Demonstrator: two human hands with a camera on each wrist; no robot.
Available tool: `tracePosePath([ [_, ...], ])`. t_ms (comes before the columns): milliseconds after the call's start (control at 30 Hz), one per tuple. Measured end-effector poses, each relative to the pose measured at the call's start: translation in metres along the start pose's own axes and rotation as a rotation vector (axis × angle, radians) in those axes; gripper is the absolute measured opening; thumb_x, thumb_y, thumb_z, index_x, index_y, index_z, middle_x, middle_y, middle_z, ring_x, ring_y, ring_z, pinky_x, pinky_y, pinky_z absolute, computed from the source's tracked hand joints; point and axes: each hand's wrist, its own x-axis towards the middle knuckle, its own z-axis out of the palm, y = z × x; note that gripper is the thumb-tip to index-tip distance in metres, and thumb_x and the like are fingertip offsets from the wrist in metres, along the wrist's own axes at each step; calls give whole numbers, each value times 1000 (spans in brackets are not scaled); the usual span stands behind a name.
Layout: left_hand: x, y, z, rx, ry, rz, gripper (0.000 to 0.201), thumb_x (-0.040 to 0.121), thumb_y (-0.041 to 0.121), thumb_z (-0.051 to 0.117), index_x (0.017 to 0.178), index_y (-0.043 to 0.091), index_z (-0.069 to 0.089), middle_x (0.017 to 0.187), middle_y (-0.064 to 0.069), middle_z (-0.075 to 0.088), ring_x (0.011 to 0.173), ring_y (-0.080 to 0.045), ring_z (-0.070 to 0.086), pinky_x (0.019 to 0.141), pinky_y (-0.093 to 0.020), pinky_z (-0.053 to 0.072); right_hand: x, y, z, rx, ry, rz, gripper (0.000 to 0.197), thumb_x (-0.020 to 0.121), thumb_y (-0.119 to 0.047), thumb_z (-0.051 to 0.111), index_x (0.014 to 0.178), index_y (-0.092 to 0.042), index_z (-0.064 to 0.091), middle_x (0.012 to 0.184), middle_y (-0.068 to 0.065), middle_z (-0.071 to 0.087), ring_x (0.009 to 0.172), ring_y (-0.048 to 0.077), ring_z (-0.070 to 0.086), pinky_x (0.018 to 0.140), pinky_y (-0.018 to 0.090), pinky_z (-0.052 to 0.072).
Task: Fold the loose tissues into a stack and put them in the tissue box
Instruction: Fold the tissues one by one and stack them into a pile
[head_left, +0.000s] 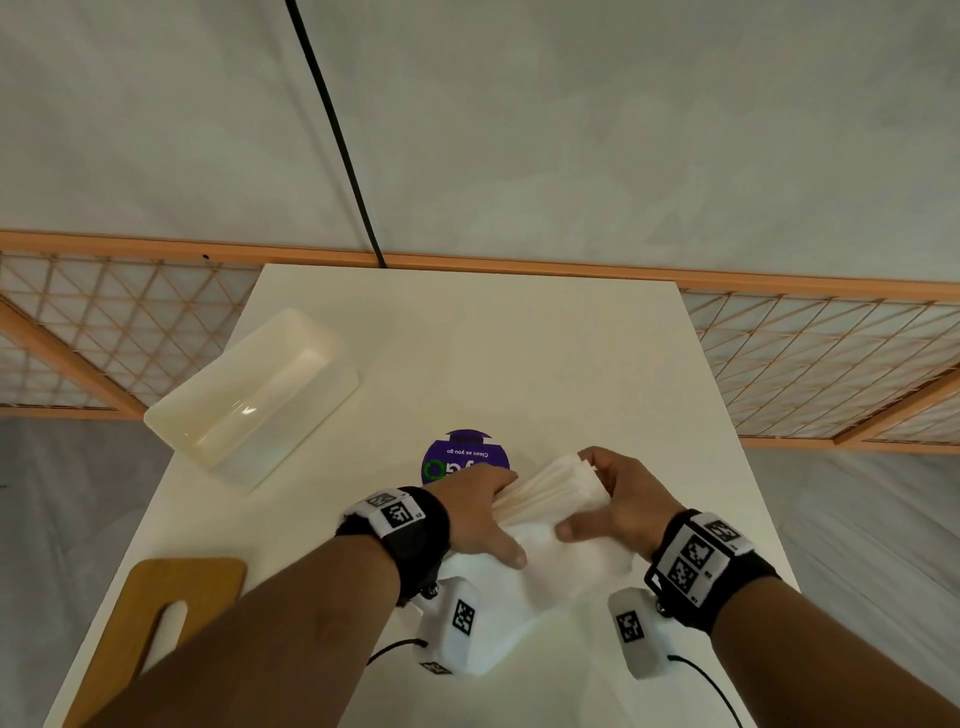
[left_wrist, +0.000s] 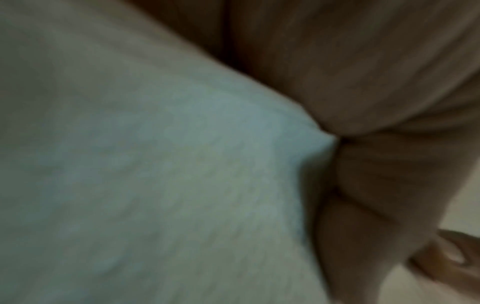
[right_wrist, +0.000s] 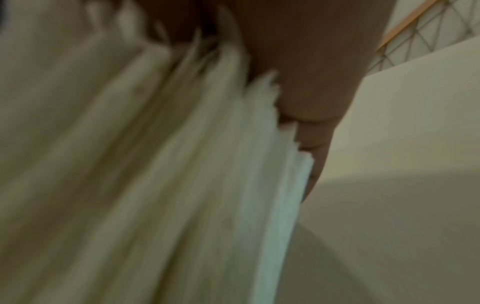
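A thick stack of white tissues (head_left: 550, 493) is held between both hands near the table's front, its layered edges fanned and facing up. My left hand (head_left: 480, 512) grips its left end, thumb on the near face. My right hand (head_left: 618, 499) grips the right end, fingers over the far edge and thumb in front. The stack's lower part (head_left: 540, 587) drapes toward me onto the table. In the left wrist view the tissue (left_wrist: 155, 164) fills the frame beside the palm (left_wrist: 376, 102). The right wrist view shows the layered tissue edges (right_wrist: 233, 164) against the fingers (right_wrist: 311, 92). The open white tissue box (head_left: 249, 395) lies at the far left.
A wooden lid with a slot (head_left: 171, 613) lies at the table's near left edge. A round purple sticker (head_left: 465, 452) sits just beyond my left hand. A black cable (head_left: 337, 135) hangs behind the white table (head_left: 519, 353). A lattice rail (head_left: 831, 364) runs behind.
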Motion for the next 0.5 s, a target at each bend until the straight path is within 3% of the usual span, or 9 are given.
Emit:
tracePosePath([
  [100, -2, -15, -1, -349, 100, -15, 47, 64, 20, 92, 107, 19, 71, 100, 0, 77, 93, -21, 75, 87, -43, 61, 4, 4, 5, 316, 119, 60, 103, 34, -38, 102, 125, -12, 61, 114, 21, 73, 97, 43, 73, 85, 65, 58],
  [167, -4, -24, -2, -640, 207, -26, 57, 60, 20, 91, 113, 18, 71, 106, -5, 78, 98, -28, 75, 90, -50, 59, 5, 8, 16, 422, 116, 133, 122, 31, -60, 99, 135, -13, 57, 123, 19, 70, 102, 41, 72, 94, 66, 54],
  [233, -7, -27, -1, -903, 277, -16, 65, 63, 14, 89, 123, 11, 67, 115, -13, 75, 105, -36, 72, 94, -57, 56, 2, 6, 35, 456, 3, 166, 119, 33, -72, 93, 132, -12, 65, 124, 19, 70, 108, 40, 69, 100, 63, 51],
  [333, -11, -26, -2, -1100, 320, -30, 65, 65, 9, 86, 127, 5, 65, 117, -20, 73, 108, -41, 70, 97, -61, 53, 1, -7, 63, 629, -224, 182, 94, 43, -59, 98, 118, -7, 76, 123, 23, 70, 110, 38, 70, 93, 52, 57],
  [433, -17, -26, -5, -1098, 316, -29, 57, 68, 10, 85, 122, 6, 69, 114, -19, 74, 106, -39, 71, 98, -59, 53, 7, -11, 74, 667, -270, 204, 110, 44, -52, 100, 133, 2, 64, 132, 30, 62, 118, 45, 63, 105, 59, 48],
  [500, -23, -28, -9, -1093, 321, -21, 53, 70, 10, 84, 121, 10, 69, 114, -16, 75, 106, -36, 72, 98, -57, 54, 14, -13, 78, 602, -186, 197, 118, 39, -50, 102, 135, 4, 59, 127, 31, 65, 114, 47, 65, 95, 56, 55],
])
